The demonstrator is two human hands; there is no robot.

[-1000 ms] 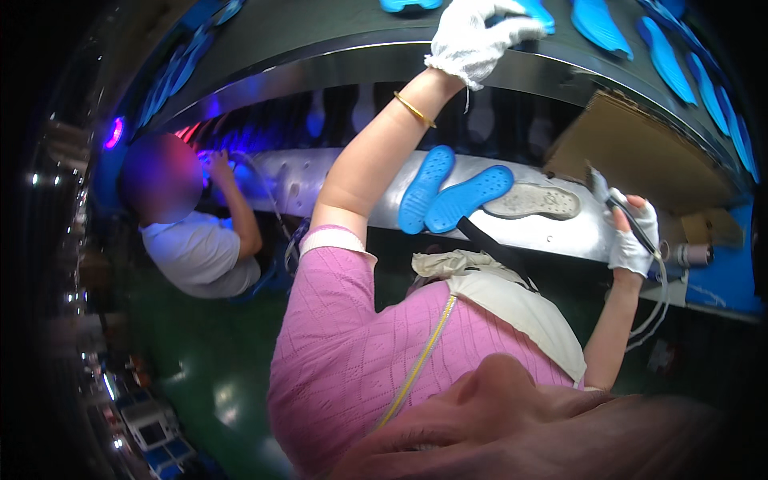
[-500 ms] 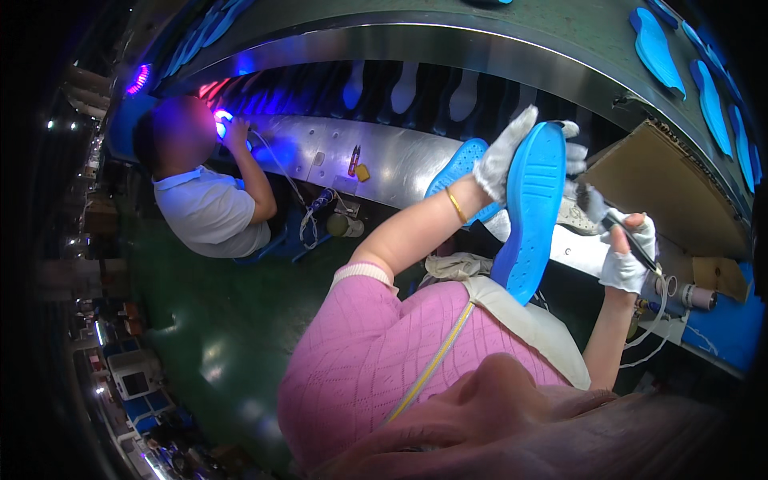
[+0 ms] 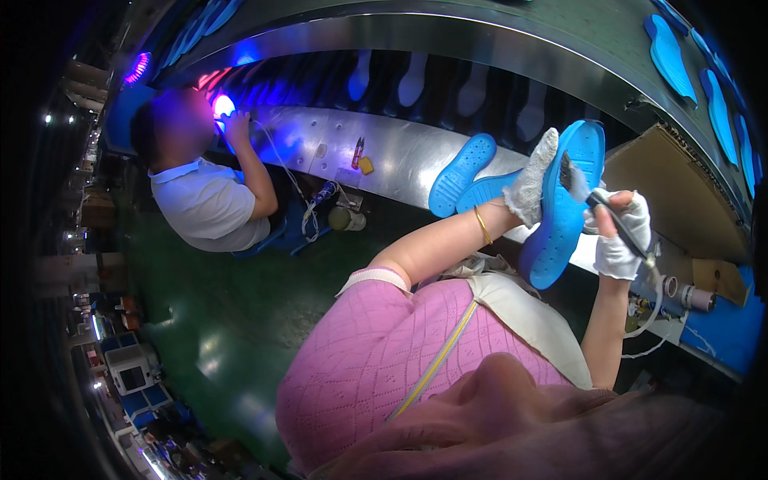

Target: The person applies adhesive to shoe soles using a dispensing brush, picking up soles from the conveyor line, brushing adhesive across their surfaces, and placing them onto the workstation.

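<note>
A blue shoe sole point(image 3: 560, 228) is tilted up in front of my body. My left hand point(image 3: 533, 182), in a whitish glove, grips its left side, the fingers partly hidden behind it. In my right hand point(image 3: 626, 240), gloved with bare fingertips showing, is a dark-handled brush point(image 3: 612, 214) with a pale hose running from its lower end. The brush's bristles lie against the upper part of the sole. Left of my left hand, one blue sole point(image 3: 462, 176) lies on the metal ledge point(image 3: 384, 164), and another sole point(image 3: 490, 192) sits partly behind my wrist.
A curved conveyor point(image 3: 512, 32) runs along the far side, carrying blue soles point(image 3: 670, 60) at right. Dark sole shapes line the slot below it. A cardboard sheet point(image 3: 680, 196) stands at right, near spools point(image 3: 701, 298). At left, a seated person point(image 3: 210, 200) holds a glowing piece.
The brush has moved left onto the sole, from beside it before. The sole has shifted right and turned, with my left hand now at its left edge.
</note>
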